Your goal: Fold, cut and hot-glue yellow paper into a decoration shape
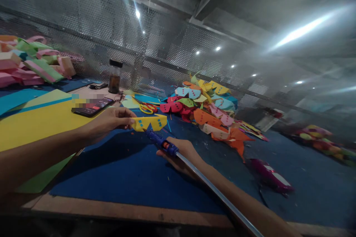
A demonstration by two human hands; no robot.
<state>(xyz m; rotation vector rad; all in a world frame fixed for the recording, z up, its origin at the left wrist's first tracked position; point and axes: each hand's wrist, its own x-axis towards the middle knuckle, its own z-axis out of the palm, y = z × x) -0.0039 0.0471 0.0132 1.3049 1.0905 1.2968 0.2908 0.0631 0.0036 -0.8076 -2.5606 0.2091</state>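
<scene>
My left hand (pixel 119 119) pinches the left end of a yellow paper cutout (pixel 150 123) marked with small blue squares and held above the blue tabletop. In my right hand (pixel 185 155) is a blue hot glue gun (pixel 162 143), fingers wrapped round its body. Its tip meets or nearly meets the lower edge of the cutout; contact is hard to tell. A long clear glue stick (pixel 214 189) runs out of its back towards me. Beyond the cutout lie yellow-handled scissors (pixel 147 109).
Colourful paper cutouts (pixel 211 107) are heaped behind and right of my hands. A purple device (pixel 269 176) lies at right. At left are large paper sheets (pixel 41 118), a phone (pixel 93 106), a dark-lidded jar (pixel 114 77) and folded paper pieces (pixel 33 61). Perforated metal mesh (pixel 111 26) stands behind.
</scene>
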